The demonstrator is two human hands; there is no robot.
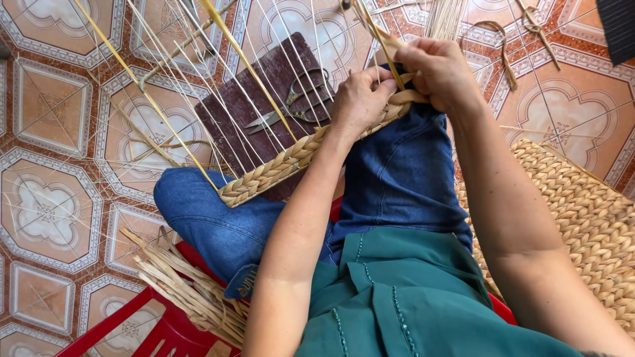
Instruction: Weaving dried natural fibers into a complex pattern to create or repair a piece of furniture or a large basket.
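Orange and white patterned floor tiles [53, 125] fill most of the view, and the person sits above them with blue jeans [397, 178] on bent knees and a green shirt [410, 297]. On the right lies a big finished mat of woven tan straw [589, 211], just beside the right arm. A red plastic stool [132, 324] shows at the bottom left, with a loose bundle of dry flat straw strips [192, 291] lying on it. A dark brown flat board [245, 112] lies on the floor past the knees, and small metal scissors [288, 106] rest on top of it. Across the knees lies the long braided straw band [284, 162], with many thin pale upright reeds [218, 66] fanning out from its far edge. The left hand [360, 99] is curled closed on the top end of the band, pressing it down. The right hand [440, 73] is pinched shut on a flat straw strip [387, 49] right where the braid is growing. The thin reeds look easy to snap if the strip is pulled too hard, and the braid could go loose if the left hand lets go.
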